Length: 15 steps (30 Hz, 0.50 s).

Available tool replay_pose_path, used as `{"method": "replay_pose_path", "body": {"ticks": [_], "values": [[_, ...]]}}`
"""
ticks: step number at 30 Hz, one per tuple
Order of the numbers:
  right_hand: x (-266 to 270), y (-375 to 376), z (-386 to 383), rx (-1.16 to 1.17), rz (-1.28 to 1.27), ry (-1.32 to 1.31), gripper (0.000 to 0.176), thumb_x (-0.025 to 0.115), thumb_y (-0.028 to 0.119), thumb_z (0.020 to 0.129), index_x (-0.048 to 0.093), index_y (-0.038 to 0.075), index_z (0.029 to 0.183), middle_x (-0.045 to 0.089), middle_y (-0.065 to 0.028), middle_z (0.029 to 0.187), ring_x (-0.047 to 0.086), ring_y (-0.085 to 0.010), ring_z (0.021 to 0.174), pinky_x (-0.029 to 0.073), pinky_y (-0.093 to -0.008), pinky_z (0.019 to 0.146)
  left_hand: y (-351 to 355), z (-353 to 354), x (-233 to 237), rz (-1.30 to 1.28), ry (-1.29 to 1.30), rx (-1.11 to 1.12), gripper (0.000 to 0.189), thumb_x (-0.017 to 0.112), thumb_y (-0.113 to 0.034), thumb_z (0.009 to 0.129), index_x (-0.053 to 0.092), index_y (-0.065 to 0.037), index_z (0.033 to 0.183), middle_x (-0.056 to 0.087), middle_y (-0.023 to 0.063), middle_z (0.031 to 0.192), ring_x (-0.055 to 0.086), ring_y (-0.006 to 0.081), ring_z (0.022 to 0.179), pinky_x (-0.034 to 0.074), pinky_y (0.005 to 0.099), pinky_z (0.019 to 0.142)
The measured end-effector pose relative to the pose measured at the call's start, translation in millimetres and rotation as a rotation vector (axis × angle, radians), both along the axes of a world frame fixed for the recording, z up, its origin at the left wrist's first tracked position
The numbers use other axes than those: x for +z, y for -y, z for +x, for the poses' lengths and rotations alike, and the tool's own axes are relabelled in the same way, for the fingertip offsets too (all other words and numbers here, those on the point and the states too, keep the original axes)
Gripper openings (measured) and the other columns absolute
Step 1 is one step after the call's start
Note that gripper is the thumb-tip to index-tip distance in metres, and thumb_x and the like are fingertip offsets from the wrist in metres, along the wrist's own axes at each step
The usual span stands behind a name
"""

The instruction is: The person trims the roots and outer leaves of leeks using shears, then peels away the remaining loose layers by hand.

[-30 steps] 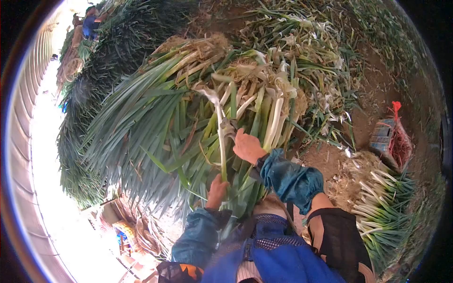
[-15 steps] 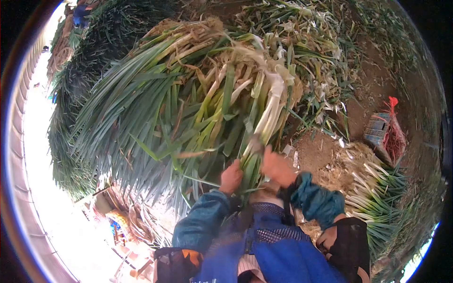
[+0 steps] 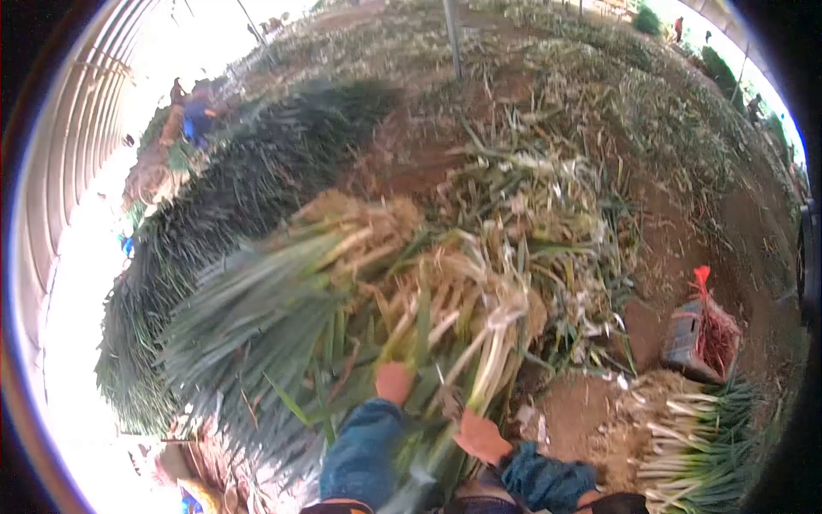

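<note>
A big heap of green onions [image 3: 257,317] lies in front of me, leaves to the left and pale roots toward the upper middle. My left hand [image 3: 394,383] touches the stalks at its near side; blur hides its fingers. Close by on the right, my right hand [image 3: 482,439] is closed, with a small brownish thing [image 3: 451,401] at its fingertips that I cannot make out. Beside that hand, several long white green onion stalks [image 3: 492,360] run up to their roots, and their leaves trail down toward my lap.
Cleaned green onions [image 3: 693,437] lie in a row at lower right. Behind them stands a crate [image 3: 682,338] with red ties [image 3: 717,338]. Stripped leaves [image 3: 565,223] cover the ground beyond the heap. A long dark green pile [image 3: 248,163] stretches along the left, and a metal post [image 3: 452,38] rises at the back.
The view has tilted up, showing more of the field. My left hand has left the leaves beside my right hand and reached forward and left onto the heap. My right hand stays near the white stalks.
</note>
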State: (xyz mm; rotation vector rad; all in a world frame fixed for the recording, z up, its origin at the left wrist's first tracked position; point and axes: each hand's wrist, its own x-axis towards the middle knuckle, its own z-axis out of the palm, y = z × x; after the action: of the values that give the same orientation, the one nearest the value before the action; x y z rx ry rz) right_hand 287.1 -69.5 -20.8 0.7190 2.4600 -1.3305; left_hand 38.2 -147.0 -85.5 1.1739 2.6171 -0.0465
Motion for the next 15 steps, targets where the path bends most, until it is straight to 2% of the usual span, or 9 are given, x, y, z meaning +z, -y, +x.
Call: {"method": "replay_pose_path", "body": {"ticks": [2,3,5,6,9,10,13,15], "values": [[-5.6,0.9,12.0,0.117,0.147,-0.062,0.058,0.059,0.031,0.08,0.038,-0.014,0.11,0.056,-0.0266,0.076,0.06,-0.0382,0.07,0.048,-0.0443,0.054,0.0,8.6,4.6,0.049,-0.12,-0.071,0.019,0.055,-0.021,0.079,0.066,-0.006,0.074,0.064,0.0168,0.072,0.064,0.0332,0.069,0.05,0.046,0.063],[-7.0,-0.7,18.2,0.179,0.215,-0.084,0.06,0.06,0.032,0.079,0.037,-0.014,0.109,0.056,-0.0255,0.072,0.06,-0.0376,0.068,0.048,-0.0437,0.052,-3.0,16.7,8.5,-0.015,-0.046,-0.031,0.019,0.054,-0.02,0.079,0.066,-0.005,0.075,0.064,0.0175,0.074,0.064,0.0336,0.071,0.05,0.0456,0.064],[10.4,-4.5,30.0,0.08,0.116,-0.117,0.065,0.062,0.034,0.078,0.035,-0.016,0.11,0.055,-0.0226,0.065,0.06,-0.0374,0.063,0.047,-0.0426,0.048,-7.2,28.3,20.3,-0.15,0.101,0.054,0.02,0.054,-0.02,0.079,0.065,-0.003,0.079,0.064,0.0187,0.076,0.064,0.0343,0.075,0.05,0.0449,0.065],[22.8,-2.6,34.5,0.032,0.058,-0.131,0.067,0.062,0.035,0.078,0.034,-0.017,0.11,0.055,-0.0211,0.062,0.06,-0.0374,0.061,0.046,-0.0421,0.046,-3.2,30.7,21.5,-0.124,0.148,0.066,0.021,0.055,-0.022,0.079,0.065,-0.004,0.08,0.064,0.0186,0.078,0.064,0.0348,0.076,0.05,0.0449,0.066],[56.8,7.5,43.4,0.063,0.128,-0.14,0.063,0.063,0.034,0.078,0.036,-0.016,0.106,0.054,-0.0208,0.057,0.059,-0.0376,0.057,0.046,-0.0413,0.045,11.8,42.0,26.8,-0.085,0.293,0.097,0.026,0.057,-0.029,0.078,0.064,-0.005,0.085,0.064,0.0179,0.083,0.062,0.0357,0.081,0.05,0.0448,0.069],[56.4,7.2,47.9,0.018,0.007,-0.158,0.055,0.062,0.033,0.079,0.037,-0.011,0.1,0.055,-0.0229,0.06,0.059,-0.0388,0.059,0.046,-0.0432,0.047,17.4,45.9,33.8,-0.093,0.334,0.106,0.029,0.058,-0.032,0.078,0.063,-0.005,0.087,0.064,0.0176,0.085,0.062,0.0357,0.083,0.05,0.045,0.07],[58.3,11.9,50.6,-0.02,-0.176,0.065,0.068,0.057,0.033,0.079,0.028,-0.013,0.12,0.06,-0.0279,0.077,0.06,-0.0432,0.074,0.048,-0.0497,0.065,25.2,50.6,35.9,0.01,0.451,0.114,0.035,0.06,-0.037,0.078,0.062,-0.004,0.09,0.063,0.0187,0.087,0.061,0.0362,0.085,0.048,0.0448,0.072],[57.9,20.7,55.9,-0.004,-0.191,0.04,0.063,0.056,0.032,0.079,0.032,-0.01,0.119,0.06,-0.0281,0.08,0.06,-0.0434,0.074,0.048,-0.0501,0.065,41.4,54.2,38.1,0.116,0.518,0.136,0.039,0.06,-0.039,0.078,0.061,-0.003,0.09,0.062,0.0202,0.086,0.059,0.0366,0.085,0.046,0.0444,0.073]]}}
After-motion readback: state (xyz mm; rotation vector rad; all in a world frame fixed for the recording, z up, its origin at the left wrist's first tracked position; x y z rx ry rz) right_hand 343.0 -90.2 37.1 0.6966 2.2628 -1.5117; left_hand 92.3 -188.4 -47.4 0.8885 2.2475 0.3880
